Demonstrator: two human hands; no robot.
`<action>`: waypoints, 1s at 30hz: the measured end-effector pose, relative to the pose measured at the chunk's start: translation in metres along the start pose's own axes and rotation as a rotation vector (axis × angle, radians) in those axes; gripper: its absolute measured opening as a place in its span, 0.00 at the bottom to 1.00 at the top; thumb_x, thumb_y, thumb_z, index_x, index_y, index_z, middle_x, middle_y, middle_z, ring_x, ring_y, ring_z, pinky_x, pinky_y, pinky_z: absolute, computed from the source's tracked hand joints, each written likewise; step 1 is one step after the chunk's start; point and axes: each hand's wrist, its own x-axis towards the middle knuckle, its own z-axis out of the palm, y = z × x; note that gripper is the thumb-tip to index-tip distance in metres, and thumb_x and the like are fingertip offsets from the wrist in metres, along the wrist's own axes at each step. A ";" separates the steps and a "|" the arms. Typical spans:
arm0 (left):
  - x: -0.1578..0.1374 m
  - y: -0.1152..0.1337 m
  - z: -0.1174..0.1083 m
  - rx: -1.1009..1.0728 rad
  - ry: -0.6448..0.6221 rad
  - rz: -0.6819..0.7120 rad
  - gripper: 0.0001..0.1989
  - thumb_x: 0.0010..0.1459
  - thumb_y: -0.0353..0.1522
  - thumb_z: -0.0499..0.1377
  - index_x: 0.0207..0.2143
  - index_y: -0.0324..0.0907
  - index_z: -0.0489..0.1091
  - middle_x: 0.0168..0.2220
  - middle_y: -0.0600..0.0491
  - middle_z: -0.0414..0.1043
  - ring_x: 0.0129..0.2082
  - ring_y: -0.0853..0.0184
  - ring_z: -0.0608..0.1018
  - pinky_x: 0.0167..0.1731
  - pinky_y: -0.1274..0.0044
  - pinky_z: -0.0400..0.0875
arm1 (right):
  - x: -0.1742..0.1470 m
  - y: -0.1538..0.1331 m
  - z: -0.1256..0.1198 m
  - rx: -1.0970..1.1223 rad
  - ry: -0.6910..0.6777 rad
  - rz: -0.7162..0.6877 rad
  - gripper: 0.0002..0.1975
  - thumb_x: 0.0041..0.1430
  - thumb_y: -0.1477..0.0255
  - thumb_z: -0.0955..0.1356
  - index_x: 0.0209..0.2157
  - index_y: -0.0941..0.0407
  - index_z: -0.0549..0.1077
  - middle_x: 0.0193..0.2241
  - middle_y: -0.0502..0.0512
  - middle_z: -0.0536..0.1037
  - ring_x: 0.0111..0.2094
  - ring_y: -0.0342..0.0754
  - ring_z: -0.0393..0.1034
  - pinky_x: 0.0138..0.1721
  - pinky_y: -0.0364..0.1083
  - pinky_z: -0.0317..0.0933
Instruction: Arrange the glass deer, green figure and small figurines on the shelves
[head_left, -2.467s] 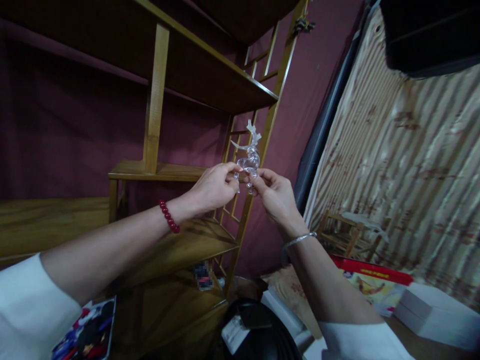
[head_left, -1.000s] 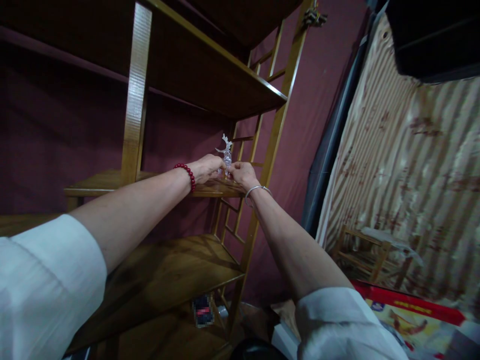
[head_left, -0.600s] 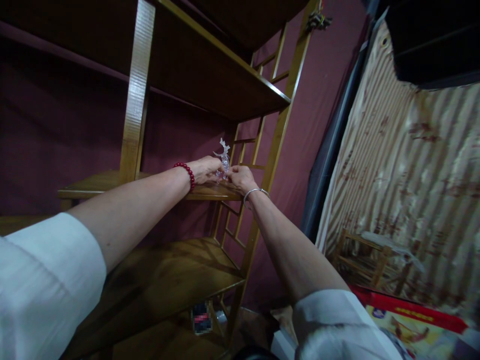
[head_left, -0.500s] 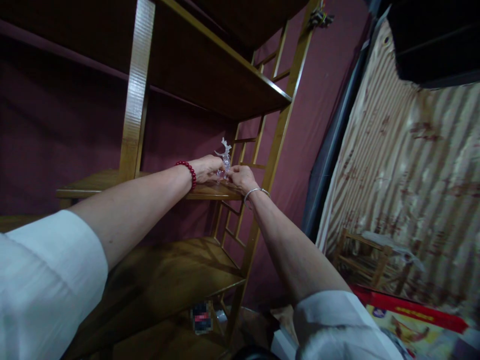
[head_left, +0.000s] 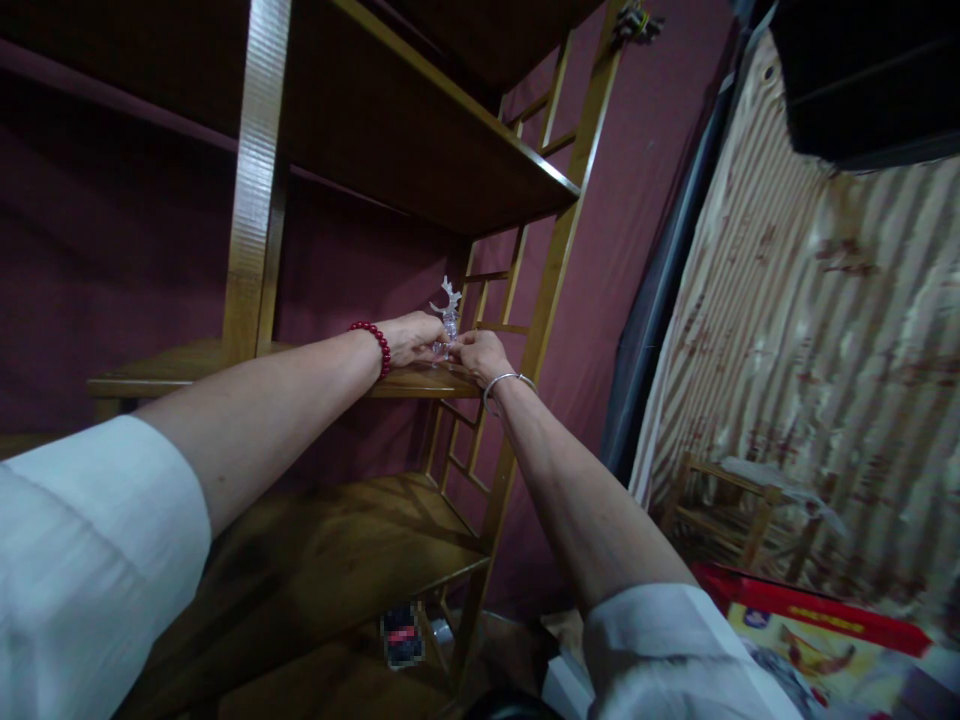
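A clear, glassy deer-like figurine [head_left: 450, 318] with pale antlers stands upright on the wooden shelf [head_left: 150, 375], close to its right end. My left hand [head_left: 417, 338], with a red bead bracelet at the wrist, closes on the figurine's left side. From the other side my right hand [head_left: 480, 353], a silver bangle at its wrist, pinches the lower part of the same figurine. My fingers hide much of its body and base.
Another shelf board [head_left: 450, 150] runs above my hands, and a lower board [head_left: 360, 540] lies beneath. A wooden upright [head_left: 255, 180] stands left of my arms. To the right are a striped curtain [head_left: 787, 350], a small wooden stool [head_left: 727, 500] and a red-and-yellow package [head_left: 817, 630].
The view has shifted slightly, so the shelf posts appear a little farther left. Both hands stay on the figurine, which hardly moves.
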 end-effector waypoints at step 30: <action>0.000 -0.008 -0.002 0.026 -0.095 0.075 0.08 0.43 0.15 0.55 0.24 0.34 0.67 0.23 0.52 0.70 0.26 0.72 0.74 0.36 0.78 0.71 | -0.002 -0.001 0.003 0.135 0.029 0.088 0.03 0.40 0.76 0.72 0.20 0.60 0.73 0.14 0.49 0.72 0.17 0.39 0.66 0.20 0.36 0.60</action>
